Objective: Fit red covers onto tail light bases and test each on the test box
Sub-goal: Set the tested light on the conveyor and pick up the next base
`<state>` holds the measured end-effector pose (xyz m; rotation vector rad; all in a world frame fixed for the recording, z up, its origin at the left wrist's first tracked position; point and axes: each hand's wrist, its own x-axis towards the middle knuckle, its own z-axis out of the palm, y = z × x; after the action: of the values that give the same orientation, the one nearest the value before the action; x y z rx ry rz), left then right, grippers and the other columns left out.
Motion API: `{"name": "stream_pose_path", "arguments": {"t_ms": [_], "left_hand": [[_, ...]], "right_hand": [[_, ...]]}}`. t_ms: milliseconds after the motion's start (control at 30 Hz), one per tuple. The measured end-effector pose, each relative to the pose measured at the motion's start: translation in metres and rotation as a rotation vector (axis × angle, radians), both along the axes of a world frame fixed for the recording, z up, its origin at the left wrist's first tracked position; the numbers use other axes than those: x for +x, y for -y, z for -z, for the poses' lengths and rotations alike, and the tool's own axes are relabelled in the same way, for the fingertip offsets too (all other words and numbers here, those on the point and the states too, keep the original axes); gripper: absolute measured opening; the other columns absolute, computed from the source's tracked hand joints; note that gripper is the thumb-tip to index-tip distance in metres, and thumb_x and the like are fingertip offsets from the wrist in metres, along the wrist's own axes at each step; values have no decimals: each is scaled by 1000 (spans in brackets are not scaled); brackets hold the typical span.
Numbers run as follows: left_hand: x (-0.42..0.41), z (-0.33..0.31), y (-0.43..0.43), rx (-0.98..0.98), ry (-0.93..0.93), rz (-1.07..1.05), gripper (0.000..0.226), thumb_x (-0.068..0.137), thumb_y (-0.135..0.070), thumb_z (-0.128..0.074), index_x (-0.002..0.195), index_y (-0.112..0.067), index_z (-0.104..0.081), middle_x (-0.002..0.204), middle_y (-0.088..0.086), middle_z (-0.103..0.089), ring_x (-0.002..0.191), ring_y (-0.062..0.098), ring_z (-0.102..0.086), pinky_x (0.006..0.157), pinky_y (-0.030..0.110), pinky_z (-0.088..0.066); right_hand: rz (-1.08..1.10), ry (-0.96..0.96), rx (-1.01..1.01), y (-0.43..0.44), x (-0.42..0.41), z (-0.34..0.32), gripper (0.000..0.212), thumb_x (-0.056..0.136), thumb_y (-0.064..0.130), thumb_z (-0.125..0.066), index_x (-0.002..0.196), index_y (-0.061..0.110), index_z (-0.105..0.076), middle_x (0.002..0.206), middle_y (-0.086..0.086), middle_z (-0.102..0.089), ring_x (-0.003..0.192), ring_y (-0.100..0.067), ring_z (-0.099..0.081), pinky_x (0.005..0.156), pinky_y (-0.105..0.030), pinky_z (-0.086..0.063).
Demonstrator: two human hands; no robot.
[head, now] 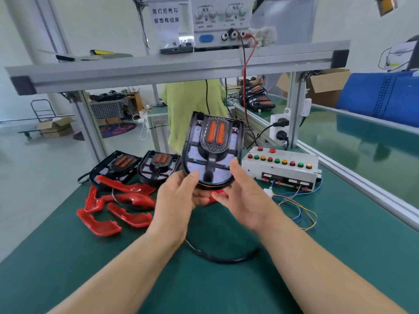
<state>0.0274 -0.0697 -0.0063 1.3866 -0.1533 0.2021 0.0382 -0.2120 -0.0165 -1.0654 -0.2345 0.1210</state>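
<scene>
At centre frame, the left hand [179,196] and right hand [242,191] grip a coverless tail light base [210,150], fingers curled round it; two further bases [158,164], loose red covers [118,205] and the test box [281,168] apparently await.

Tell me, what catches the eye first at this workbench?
A black tail light base with two orange strips, held up mid-frame by the left hand and right hand. Red covers lie scattered on the green table to its left, and a white test box with coloured buttons sits to the right.
</scene>
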Motion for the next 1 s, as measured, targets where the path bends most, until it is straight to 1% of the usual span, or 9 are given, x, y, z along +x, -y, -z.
{"name": "stream_pose_path", "arguments": {"t_ms": [67,200,400,533,600,667,767,900,1000], "left_hand": [[-11,6,10,64,-8,96,15,101,-13,-52,97,-10,-66,76,5,-71,60,13,-64,55,22,-52],[-5,6,-1,316,-50,214,18,100,-24,-54,96,-16,-69,82,-5,-75,67,10,-69,58,21,-53],[20,6,-40,924,-56,-128,29,83,-48,-71,74,-20,-67,59,-8,-64,54,7,-54,58,26,-42],[15,7,-22,1199,-304,178,56,78,-68,-64,77,-12,-65,55,-1,-67,43,13,-49,48,21,-38],[11,12,-11,1318,-340,322,52,79,-64,-66,71,-13,-63,55,2,-67,43,16,-49,45,20,-37],[8,18,-3,1238,-328,375,37,82,-45,-71,64,-15,-59,50,0,-63,36,12,-45,41,17,-33],[9,21,-2,834,-380,312,24,91,-24,-66,71,-13,-59,46,-1,-60,31,8,-40,35,14,-27],[21,7,-27,294,-434,125,28,98,-28,-59,74,-13,-58,46,1,-52,32,8,-37,34,13,-26],[25,-2,-49,90,-387,26,28,100,-30,-56,77,-15,-56,48,-1,-52,35,6,-41,34,14,-32]], "right_hand": [[-46,30,165,5,-1,-1,55,93,45,-48,131,7,-60,134,-17,-61,119,-30,-58,105,-44,-41],[18,45,396,19,3,-1,43,91,27,-51,122,0,-65,122,-20,-67,108,-32,-67,91,-43,-56],[21,75,583,34,10,-3,37,92,22,-52,118,2,-69,124,-20,-66,112,-34,-66,86,-48,-57],[-7,98,607,36,12,0,33,93,22,-52,110,5,-75,121,-18,-69,112,-33,-67,85,-46,-58],[-16,111,604,35,11,-2,34,93,22,-51,110,5,-75,122,-18,-68,114,-32,-66,88,-47,-57],[-29,122,602,34,9,-4,34,93,22,-51,108,6,-76,120,-16,-70,114,-31,-66,90,-46,-56],[-58,132,592,34,7,-6,35,94,24,-49,106,8,-77,118,-14,-71,113,-29,-67,93,-46,-55],[-88,88,555,38,6,-6,36,93,28,-51,111,7,-75,122,-16,-69,116,-30,-65,99,-48,-52],[-124,33,453,37,7,-4,41,96,34,-50,117,8,-73,129,-16,-65,123,-32,-60,106,-50,-45]]}}
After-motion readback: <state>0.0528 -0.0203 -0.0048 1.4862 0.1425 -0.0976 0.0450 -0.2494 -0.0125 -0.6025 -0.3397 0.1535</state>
